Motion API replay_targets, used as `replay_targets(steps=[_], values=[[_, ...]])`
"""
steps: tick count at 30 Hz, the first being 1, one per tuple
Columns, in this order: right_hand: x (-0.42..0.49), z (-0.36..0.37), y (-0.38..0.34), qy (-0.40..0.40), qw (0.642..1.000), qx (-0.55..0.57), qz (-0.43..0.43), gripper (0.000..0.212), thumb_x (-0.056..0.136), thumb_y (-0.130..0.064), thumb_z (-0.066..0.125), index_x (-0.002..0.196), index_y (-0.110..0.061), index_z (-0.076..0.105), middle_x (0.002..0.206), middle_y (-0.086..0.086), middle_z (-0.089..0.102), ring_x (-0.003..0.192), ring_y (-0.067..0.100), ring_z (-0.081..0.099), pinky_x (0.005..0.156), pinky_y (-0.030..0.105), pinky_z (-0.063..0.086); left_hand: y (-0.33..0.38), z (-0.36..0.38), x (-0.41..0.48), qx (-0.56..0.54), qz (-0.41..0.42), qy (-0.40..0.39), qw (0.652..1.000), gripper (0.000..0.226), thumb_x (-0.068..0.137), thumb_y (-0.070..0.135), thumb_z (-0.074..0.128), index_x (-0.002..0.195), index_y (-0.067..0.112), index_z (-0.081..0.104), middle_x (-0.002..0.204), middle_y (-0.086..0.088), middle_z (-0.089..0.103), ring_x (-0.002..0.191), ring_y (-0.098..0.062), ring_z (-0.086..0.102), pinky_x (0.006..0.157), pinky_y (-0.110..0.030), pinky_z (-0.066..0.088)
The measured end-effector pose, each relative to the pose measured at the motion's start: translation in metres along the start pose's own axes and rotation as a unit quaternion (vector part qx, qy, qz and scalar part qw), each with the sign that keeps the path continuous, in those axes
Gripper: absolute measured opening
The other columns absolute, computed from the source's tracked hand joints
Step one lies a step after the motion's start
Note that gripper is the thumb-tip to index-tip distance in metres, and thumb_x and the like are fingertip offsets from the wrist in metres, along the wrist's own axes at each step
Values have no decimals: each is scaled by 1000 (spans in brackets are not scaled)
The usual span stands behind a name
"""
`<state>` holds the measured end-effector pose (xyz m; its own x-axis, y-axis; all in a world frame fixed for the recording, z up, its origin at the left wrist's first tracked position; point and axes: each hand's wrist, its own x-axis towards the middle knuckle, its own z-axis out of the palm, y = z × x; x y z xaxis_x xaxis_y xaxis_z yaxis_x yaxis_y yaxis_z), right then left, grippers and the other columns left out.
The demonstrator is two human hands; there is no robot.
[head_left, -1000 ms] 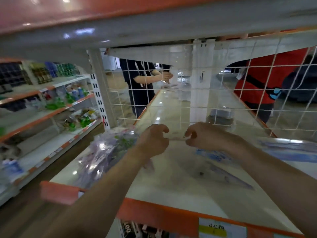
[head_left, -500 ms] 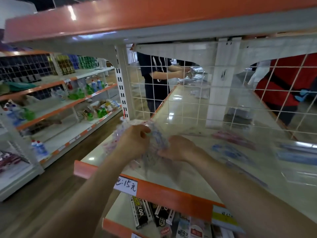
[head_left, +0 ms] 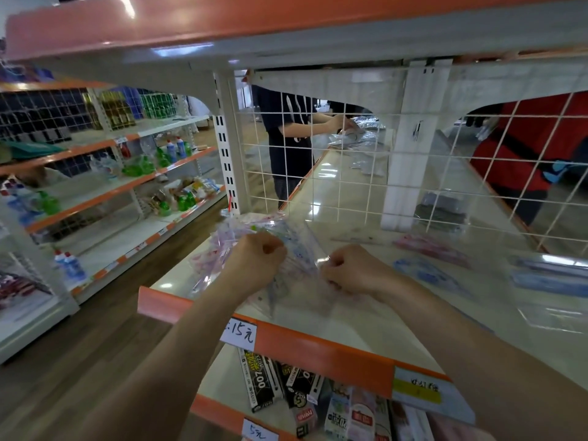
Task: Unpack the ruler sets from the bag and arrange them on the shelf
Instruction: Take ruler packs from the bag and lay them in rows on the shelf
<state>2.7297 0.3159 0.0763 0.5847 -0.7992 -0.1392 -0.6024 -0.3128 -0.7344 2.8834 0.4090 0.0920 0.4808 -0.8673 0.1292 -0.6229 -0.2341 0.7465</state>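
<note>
Blurrily, both hands [head_left: 305, 265] crumple the bag [head_left: 245, 246].

Shop, retail aisle. Orange-edged metal shelf [head_left: 324, 350] carries handwritten price tags [head_left: 239, 333] reading 15元 and 5元; boxed packs [head_left: 261, 381] on tier below. Across wood-floored aisle [head_left: 95, 338], matching racks [head_left: 105, 194] stocked with bottles [head_left: 171, 151]. White wire mesh [head_left: 350, 173] as back panel.

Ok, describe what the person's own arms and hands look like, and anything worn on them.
The left arm and right arm are bare as far as the picture shows: no sleeves. The left hand and right hand wear no gloves; no watch, bracelet or ring shows.
</note>
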Motion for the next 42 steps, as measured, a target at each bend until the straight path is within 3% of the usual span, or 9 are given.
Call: replay_targets(steps=[4,9,16,19,24,28,33,40,42], values=[[-11,-1,-10,-61,988,137,-46,10,91,-16,59,91,-11,67,70,1,61,62,9,56,54,16,46,11,9,-1,-160,-84,-55,982,30,93,35,55,93,7,65,88,-11,68,69,-18,59,64,-29,48],[-4,3,-22,-124,986,87,-70,15,91,-17,58,99,-8,68,82,-1,63,70,7,59,61,19,47,7,8,4,-212,-100,-24,972,22,95,21,52,93,2,63,83,-9,70,66,-20,63,65,-32,52],[27,8,-13,-1,971,-223,-86,35,81,-44,67,90,-11,66,92,5,60,87,21,57,66,26,38,2,-6,7,-180,-73,21,981,20,96,19,51,88,6,64,81,-7,71,66,-18,60,68,-32,54],[37,16,-20,-5,949,-308,-71,39,82,-47,62,71,-11,51,87,9,49,84,27,50,54,25,30,2,-5,9,-179,-74,18,981,19,96,19,52,87,8,64,81,-6,71,68,-19,61,72,-36,55],[33,14,-25,1,933,-350,-85,38,88,-29,58,62,-12,36,71,8,43,79,25,46,47,23,22,2,-5,12,-188,-82,13,979,19,96,20,52,87,8,63,77,-3,71,70,-20,62,70,-35,55],[28,18,-19,51,927,-355,-113,17,91,-20,56,94,-5,64,101,18,65,99,33,62,65,22,34,3,-3,15,-202,-99,10,974,17,95,19,53,89,7,64,72,-1,72,68,-20,64,73,-37,57],[12,15,-16,97,910,-384,-121,23,93,-16,52,112,-5,60,116,14,62,109,32,59,83,31,46,4,2,15,-222,-110,-8,969,16,95,16,52,95,5,63,73,-6,74,62,-20,67,64,-34,57],[-11,-6,-7,118,935,-330,-52,14,86,-17,50,71,-17,49,79,2,53,91,29,59,62,25,32,12,10,13,-246,-120,-25,961,18,95,7,44,88,2,60,58,-11,66,52,-25,65,57,-36,58],[-16,-17,0,143,944,-292,-46,11,86,-21,48,77,-17,54,83,2,59,87,28,58,61,27,34,14,16,14,-250,-136,-39,958,18,96,7,40,90,2,56,62,-12,66,46,-24,63,47,-30,53]])
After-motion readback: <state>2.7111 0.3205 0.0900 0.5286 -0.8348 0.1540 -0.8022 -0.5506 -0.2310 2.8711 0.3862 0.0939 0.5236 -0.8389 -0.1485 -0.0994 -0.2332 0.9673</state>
